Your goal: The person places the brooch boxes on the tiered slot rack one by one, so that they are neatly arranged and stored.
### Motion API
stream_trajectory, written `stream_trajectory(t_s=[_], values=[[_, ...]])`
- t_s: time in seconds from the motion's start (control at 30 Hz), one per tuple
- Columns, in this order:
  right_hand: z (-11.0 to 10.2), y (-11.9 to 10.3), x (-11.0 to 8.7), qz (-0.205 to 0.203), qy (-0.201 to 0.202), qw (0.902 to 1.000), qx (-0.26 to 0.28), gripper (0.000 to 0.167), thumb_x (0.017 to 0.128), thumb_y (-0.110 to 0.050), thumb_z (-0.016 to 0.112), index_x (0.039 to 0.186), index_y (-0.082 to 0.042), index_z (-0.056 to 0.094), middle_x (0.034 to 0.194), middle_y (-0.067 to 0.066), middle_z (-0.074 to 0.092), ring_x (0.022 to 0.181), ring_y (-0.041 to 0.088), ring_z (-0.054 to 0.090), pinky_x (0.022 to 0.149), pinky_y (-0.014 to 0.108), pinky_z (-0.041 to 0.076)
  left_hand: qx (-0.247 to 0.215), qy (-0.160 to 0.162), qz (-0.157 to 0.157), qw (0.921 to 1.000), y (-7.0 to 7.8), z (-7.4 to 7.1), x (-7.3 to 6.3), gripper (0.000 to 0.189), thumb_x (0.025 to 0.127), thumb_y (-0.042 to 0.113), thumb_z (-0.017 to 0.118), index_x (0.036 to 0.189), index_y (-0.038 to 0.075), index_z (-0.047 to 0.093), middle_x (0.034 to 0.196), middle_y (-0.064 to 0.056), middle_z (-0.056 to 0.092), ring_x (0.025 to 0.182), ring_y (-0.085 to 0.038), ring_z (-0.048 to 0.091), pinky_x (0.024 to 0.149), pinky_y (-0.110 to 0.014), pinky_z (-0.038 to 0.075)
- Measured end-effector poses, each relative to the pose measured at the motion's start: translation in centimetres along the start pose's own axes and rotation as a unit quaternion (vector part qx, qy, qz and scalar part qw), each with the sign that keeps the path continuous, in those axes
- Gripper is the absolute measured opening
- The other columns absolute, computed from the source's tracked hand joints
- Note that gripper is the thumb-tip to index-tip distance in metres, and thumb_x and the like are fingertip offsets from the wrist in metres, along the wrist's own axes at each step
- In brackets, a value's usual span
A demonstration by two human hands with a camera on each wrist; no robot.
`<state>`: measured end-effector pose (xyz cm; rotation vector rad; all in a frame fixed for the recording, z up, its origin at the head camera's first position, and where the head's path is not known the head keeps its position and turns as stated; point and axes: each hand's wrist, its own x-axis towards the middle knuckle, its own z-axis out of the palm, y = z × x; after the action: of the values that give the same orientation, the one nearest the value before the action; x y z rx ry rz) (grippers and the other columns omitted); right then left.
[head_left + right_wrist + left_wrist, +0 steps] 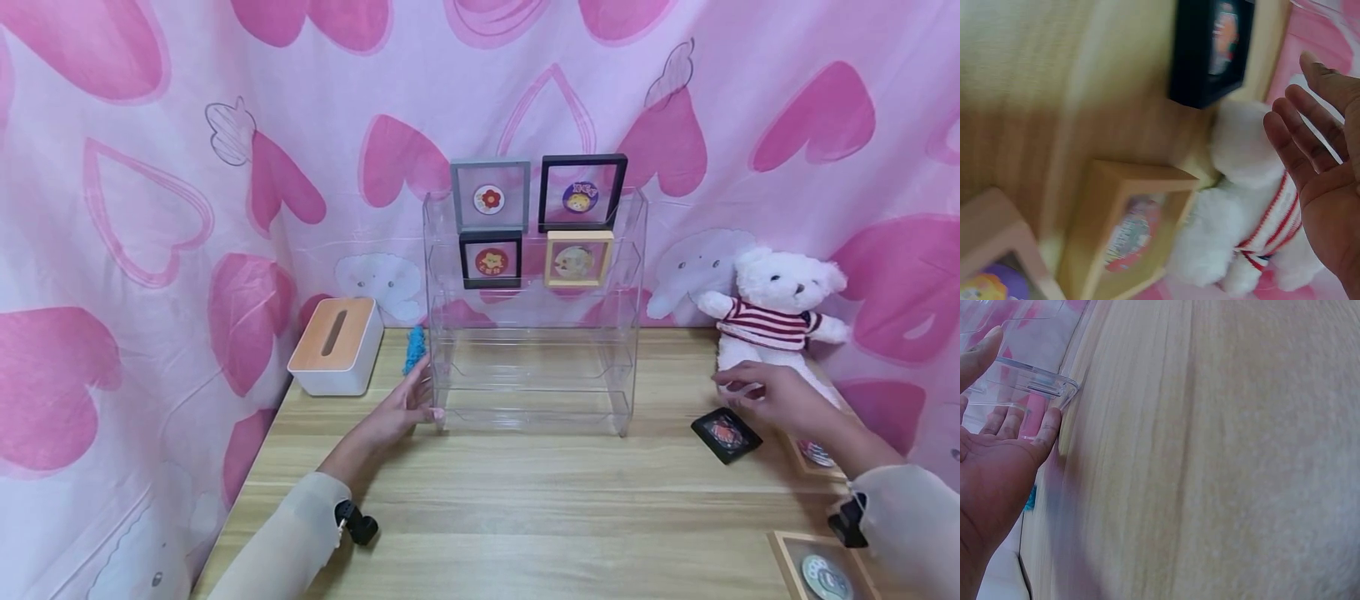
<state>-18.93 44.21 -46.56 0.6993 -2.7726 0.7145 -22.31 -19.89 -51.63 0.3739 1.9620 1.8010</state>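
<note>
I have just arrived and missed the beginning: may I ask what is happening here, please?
A person's left hand touches the left side of a clear tiered rack that holds four small display frames. The right hand, holding nothing, is above the table near a black display frame, in front of a white teddy bear. Wooden frames lie further right.

No readable text; lettering on purple badge and red badge too small.
</note>
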Motion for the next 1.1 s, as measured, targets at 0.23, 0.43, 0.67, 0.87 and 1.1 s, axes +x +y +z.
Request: stream_trajectory(t_s=[0.23, 0.43, 0.67, 0.87, 1.1], values=[[2.3, 0.9, -0.8, -0.062, 0.002, 0.998, -0.014, 0.031, 0.074, 0.01, 0.093, 0.101, -0.005, 0.085, 0.094, 0.007, 0.081, 0.086, -0.001, 0.07, 0.078, 0.006, 0.051, 0.0, -0.001, 0.005, 1.0, 0.1, 0.1, 0.0, 0.107, 0.104, 0.002, 0.071, 0.178, 0.042, 0.004, 0.188, -0.005, 0.01, 0.175, -0.036, 0.008, 0.14, -0.064, 0.011], [3.5, 1.8, -0.7, -0.14, 0.006, 0.9891, -0.046, 0.039, 0.063, 0.018, 0.089, 0.09, -0.009, 0.083, 0.088, 0.003, 0.076, 0.081, 0.004, 0.067, 0.077, 0.004, 0.047, -0.006, -0.001, 0.004, 1.0, 0.3, 0.2, 0.0, 0.109, 0.103, 0.003, 0.072, 0.179, 0.039, 0.003, 0.188, -0.007, 0.009, 0.175, -0.037, 0.007, 0.14, -0.062, 0.011], [3.8, 1.7, -0.8, -0.132, 0.002, 0.9892, -0.063, 0.038, 0.067, 0.015, 0.088, 0.087, -0.017, 0.081, 0.087, -0.004, 0.074, 0.08, 0.0, 0.064, 0.072, 0.012, 0.05, -0.003, -0.003, 0.004, 1.0, 0.3, 0.2, 0.0, 0.109, 0.103, 0.001, 0.071, 0.179, 0.038, 0.001, 0.188, -0.008, 0.009, 0.175, -0.038, 0.008, 0.14, -0.062, 0.011], [3.7, 1.5, -1.1, -0.118, 0.011, 0.9908, -0.065, 0.038, 0.07, 0.015, 0.088, 0.089, -0.017, 0.079, 0.086, -0.009, 0.072, 0.081, -0.004, 0.062, 0.074, 0.013, 0.049, -0.001, 0.0, 0.003, 1.0, 0.1, 0.1, 0.0, 0.109, 0.103, 0.002, 0.071, 0.179, 0.04, 0.003, 0.188, -0.006, 0.009, 0.175, -0.037, 0.008, 0.14, -0.063, 0.011], [2.6, 0.2, -1.3, -0.069, 0.031, 0.9959, -0.05, 0.038, 0.079, 0.015, 0.086, 0.098, -0.015, 0.075, 0.089, -0.009, 0.074, 0.085, -0.005, 0.063, 0.071, 0.017, 0.055, -0.003, -0.002, 0.008, 1.0, 0.0, 0.1, 0.0, 0.108, 0.104, -0.001, 0.07, 0.179, 0.036, 0.001, 0.188, -0.008, 0.008, 0.175, -0.038, 0.007, 0.141, -0.062, 0.01]])
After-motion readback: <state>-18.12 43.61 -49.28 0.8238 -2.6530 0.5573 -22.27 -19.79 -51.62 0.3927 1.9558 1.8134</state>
